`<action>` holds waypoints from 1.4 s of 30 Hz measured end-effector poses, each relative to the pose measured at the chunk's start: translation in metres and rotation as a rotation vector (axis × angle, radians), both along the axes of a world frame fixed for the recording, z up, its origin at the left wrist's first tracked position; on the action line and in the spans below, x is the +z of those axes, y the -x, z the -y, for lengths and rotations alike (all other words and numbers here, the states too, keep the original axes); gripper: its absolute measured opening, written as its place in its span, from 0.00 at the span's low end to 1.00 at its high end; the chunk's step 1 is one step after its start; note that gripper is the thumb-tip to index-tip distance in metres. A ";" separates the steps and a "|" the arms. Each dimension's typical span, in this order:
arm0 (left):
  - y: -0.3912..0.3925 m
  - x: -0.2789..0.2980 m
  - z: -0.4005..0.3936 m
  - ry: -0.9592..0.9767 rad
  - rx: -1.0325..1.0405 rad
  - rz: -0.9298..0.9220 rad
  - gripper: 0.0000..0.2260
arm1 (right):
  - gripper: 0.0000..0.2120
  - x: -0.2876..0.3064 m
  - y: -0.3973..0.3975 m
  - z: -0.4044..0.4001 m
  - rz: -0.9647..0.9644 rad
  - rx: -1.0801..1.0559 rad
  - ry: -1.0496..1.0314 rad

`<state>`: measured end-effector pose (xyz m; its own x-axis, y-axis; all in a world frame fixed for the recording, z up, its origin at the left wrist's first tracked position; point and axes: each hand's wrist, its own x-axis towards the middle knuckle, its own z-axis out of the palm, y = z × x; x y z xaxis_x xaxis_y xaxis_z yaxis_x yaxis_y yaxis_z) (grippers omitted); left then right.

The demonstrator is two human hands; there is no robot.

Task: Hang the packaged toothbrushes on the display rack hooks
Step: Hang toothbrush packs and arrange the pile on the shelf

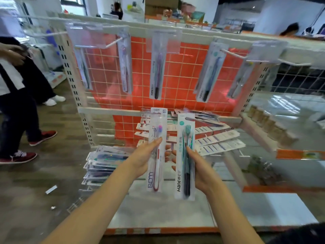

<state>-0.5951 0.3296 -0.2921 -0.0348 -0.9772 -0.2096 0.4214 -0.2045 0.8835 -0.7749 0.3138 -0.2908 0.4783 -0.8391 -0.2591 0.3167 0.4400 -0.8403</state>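
My left hand [143, 159] holds a packaged toothbrush with a red-and-white handle [157, 138] upright, thumb on its front. My right hand [198, 166] grips a second pack with a teal and black brush [184, 173], also upright. Both packs are in front of the display rack [175, 71], below its row of hooks. Several packs hang on the white hooks along the top, such as a purple one [157, 67] and a blue one [210, 71]. One bare hook [232, 54] sticks out at the upper right.
Loose toothbrush packs lie heaped on the middle shelf [214, 138] and stacked at the lower left [103, 162]. Small jars [269, 124] line a shelf to the right. A person in dark trousers and red shoes [17, 110] stands on the floor at the left.
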 end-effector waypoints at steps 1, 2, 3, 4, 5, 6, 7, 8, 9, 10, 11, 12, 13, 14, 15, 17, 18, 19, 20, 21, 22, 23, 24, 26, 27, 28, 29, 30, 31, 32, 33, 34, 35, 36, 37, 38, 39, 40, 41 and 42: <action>0.009 0.001 -0.004 -0.011 0.007 -0.003 0.21 | 0.17 0.000 0.005 -0.005 -0.009 0.010 0.008; 0.017 0.002 -0.008 -0.018 0.024 0.006 0.16 | 0.17 0.000 0.010 -0.008 -0.023 0.021 0.020; 0.023 0.004 -0.011 -0.015 0.041 0.019 0.13 | 0.18 -0.001 0.013 -0.010 -0.033 0.031 0.034; 0.026 0.007 -0.015 -0.010 0.056 0.031 0.12 | 0.18 0.000 0.015 -0.011 -0.046 0.034 0.048; 0.027 0.010 -0.019 -0.001 0.069 0.036 0.13 | 0.17 0.003 0.015 -0.013 -0.060 0.035 0.065; 0.026 0.013 -0.023 0.006 0.082 0.042 0.15 | 0.16 0.006 0.014 -0.014 -0.067 0.040 0.083; 0.024 0.017 -0.027 0.013 0.097 0.052 0.18 | 0.15 0.009 0.011 -0.015 -0.066 0.051 0.103; 0.021 0.019 -0.029 0.018 0.123 0.070 0.21 | 0.14 0.012 0.007 -0.017 -0.067 0.056 0.120; 0.018 0.022 -0.031 0.030 0.146 0.094 0.23 | 0.12 0.015 0.002 -0.018 -0.071 0.054 0.137; 0.014 0.024 -0.031 0.042 0.170 0.117 0.23 | 0.12 0.016 -0.003 -0.018 -0.081 0.045 0.158; 0.008 0.025 -0.030 0.057 0.185 0.135 0.20 | 0.11 0.018 -0.008 -0.018 -0.097 0.031 0.179; 0.003 0.027 -0.028 0.072 0.192 0.144 0.16 | 0.12 0.020 -0.014 -0.019 -0.115 0.018 0.196; -0.002 0.029 -0.026 0.089 0.191 0.140 0.13 | 0.13 0.020 -0.020 -0.017 -0.133 0.002 0.210; -0.008 0.032 -0.024 0.105 0.190 0.137 0.12 | 0.14 0.022 -0.026 -0.015 -0.153 -0.018 0.225; -0.016 0.033 -0.022 0.120 0.190 0.138 0.12 | 0.15 0.023 -0.033 -0.013 -0.170 -0.037 0.241; -0.034 0.038 -0.017 0.148 0.185 0.152 0.12 | 0.18 0.025 -0.049 -0.007 -0.176 -0.056 0.256; -0.045 0.041 -0.015 0.161 0.175 0.153 0.12 | 0.18 0.027 -0.058 -0.004 -0.165 -0.067 0.254; -0.055 0.044 -0.014 0.176 0.158 0.148 0.12 | 0.18 0.028 -0.068 -0.001 -0.149 -0.076 0.256; -0.065 0.047 -0.013 0.188 0.146 0.149 0.11 | 0.17 0.031 -0.078 0.001 -0.135 -0.077 0.263; -0.075 0.050 -0.013 0.202 0.139 0.157 0.11 | 0.16 0.033 -0.089 0.003 -0.129 -0.075 0.269; -0.085 0.052 -0.013 0.215 0.134 0.166 0.10 | 0.16 0.035 -0.101 0.003 -0.128 -0.071 0.276; -0.095 0.054 -0.012 0.228 0.131 0.170 0.10 | 0.15 0.035 -0.111 0.005 -0.126 -0.071 0.276; -0.105 0.054 -0.012 0.237 0.129 0.177 0.09 | 0.14 0.035 -0.121 0.005 -0.121 -0.077 0.267; -0.121 0.056 -0.012 0.245 0.135 0.198 0.10 | 0.13 0.034 -0.138 0.006 -0.101 -0.093 0.243; -0.128 0.056 -0.011 0.241 0.142 0.200 0.10 | 0.13 0.034 -0.144 0.006 -0.094 -0.097 0.232; -0.134 0.056 -0.010 0.236 0.149 0.196 0.11 | 0.12 0.033 -0.149 0.006 -0.088 -0.099 0.224; -0.139 0.056 -0.009 0.233 0.152 0.191 0.11 | 0.11 0.033 -0.153 0.005 -0.082 -0.103 0.219; -0.143 0.057 -0.007 0.231 0.149 0.190 0.10 | 0.11 0.034 -0.156 0.004 -0.082 -0.110 0.215; -0.145 0.059 -0.006 0.229 0.141 0.194 0.10 | 0.11 0.035 -0.159 0.003 -0.088 -0.117 0.219; -0.147 0.060 -0.006 0.227 0.136 0.197 0.10 | 0.11 0.036 -0.161 0.002 -0.093 -0.121 0.229; -0.148 0.062 -0.005 0.229 0.135 0.194 0.10 | 0.12 0.038 -0.163 0.000 -0.098 -0.128 0.239; -0.148 0.064 -0.005 0.240 0.130 0.183 0.09 | 0.13 0.039 -0.164 -0.001 -0.108 -0.133 0.246; -0.147 0.066 -0.004 0.257 0.119 0.171 0.09 | 0.13 0.041 -0.165 -0.002 -0.113 -0.140 0.252; -0.146 0.068 -0.004 0.278 0.105 0.162 0.08 | 0.13 0.043 -0.165 -0.003 -0.115 -0.144 0.258; -0.146 0.070 -0.004 0.303 0.089 0.164 0.08 | 0.12 0.045 -0.166 -0.004 -0.115 -0.145 0.267; -0.146 0.072 -0.005 0.325 0.075 0.173 0.09 | 0.12 0.048 -0.167 -0.005 -0.116 -0.148 0.273; -0.147 0.074 -0.004 0.347 0.060 0.190 0.09 | 0.11 0.050 -0.168 -0.005 -0.121 -0.158 0.274; -0.148 0.077 -0.004 0.367 0.047 0.204 0.10 | 0.11 0.052 -0.168 -0.006 -0.130 -0.173 0.272; -0.150 0.080 -0.003 0.379 0.042 0.214 0.10 | 0.10 0.055 -0.168 -0.007 -0.134 -0.185 0.271; -0.153 0.083 -0.004 0.388 0.044 0.220 0.11 | 0.10 0.056 -0.169 -0.007 -0.130 -0.193 0.274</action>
<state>-0.4425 0.3332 -0.2089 0.0132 -0.9844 0.1754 0.2156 0.1741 0.9608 -0.6060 0.3207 -0.2345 0.2822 -0.9575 -0.0603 0.2550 0.1355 -0.9574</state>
